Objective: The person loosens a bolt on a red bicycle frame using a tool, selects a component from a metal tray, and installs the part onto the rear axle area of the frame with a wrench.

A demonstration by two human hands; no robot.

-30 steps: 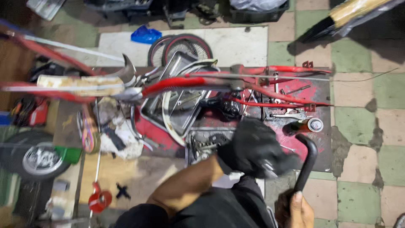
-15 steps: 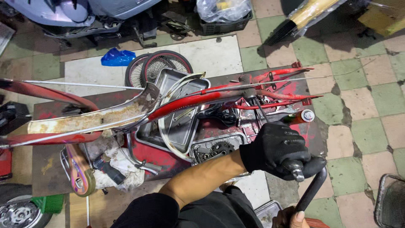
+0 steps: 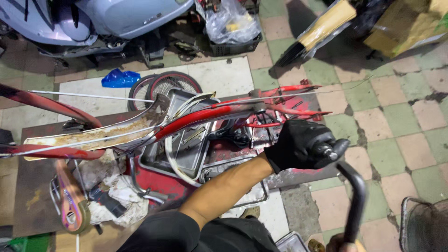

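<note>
The left hand [image 3: 298, 145], in a black glove, is closed in a full wrap around the upper end of the black bent bar [image 3: 357, 196]; a short stub of the bar projects past the knuckles to the right. The bar runs down toward the near right, where the right hand [image 3: 339, 244], bare, shows only at the frame edge. It appears to be closed on the bar's lower end, but the fingers are cut off by the frame and the hold cannot be confirmed.

Handling: the bar is judged to be steel tube, stiff and moderately heavy, not fragile. Its painted surface may be slick, so grip it at the two ends, where the bend gives leverage.

Beyond the gloved hand lies the red frame [image 3: 219, 116] of a dismantled cycle on the tiled floor [image 3: 396, 116], with a rusty mudguard [image 3: 93, 135] at left, a grey metal tray [image 3: 184, 144] beneath, and two spoked wheels [image 3: 163, 86] on the far side. A pale blue scooter [image 3: 107, 18] stands at far left.

Change from the earlier frames: one second ago the gloved hand was lower and left of the bar, clear of its top. Half a second ago it had closed on the end. It now sits slightly farther right and the view has tilted toward the far wall.
</note>
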